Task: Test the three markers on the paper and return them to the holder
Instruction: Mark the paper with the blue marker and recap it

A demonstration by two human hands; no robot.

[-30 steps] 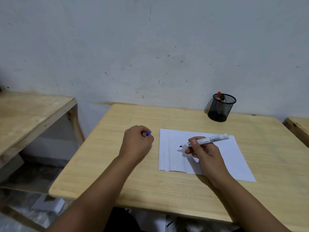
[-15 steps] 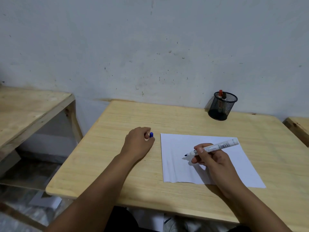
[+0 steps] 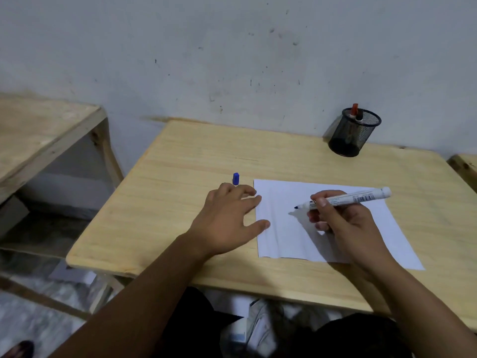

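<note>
While right hand [image 3: 346,226] at centre right pinches white uncapped marker with blue tip [image 3: 346,198], tip hovers just over white paper sheet [image 3: 289,236]. Left hand [image 3: 232,218] flat at frame centre, fingers spread, touching sheet's left edge. Blue cap [image 3: 235,178] upright just beyond fingertips. Black mesh holder [image 3: 353,135] upper right on light wooden table [image 3: 180,161], two markers inside.
</note>
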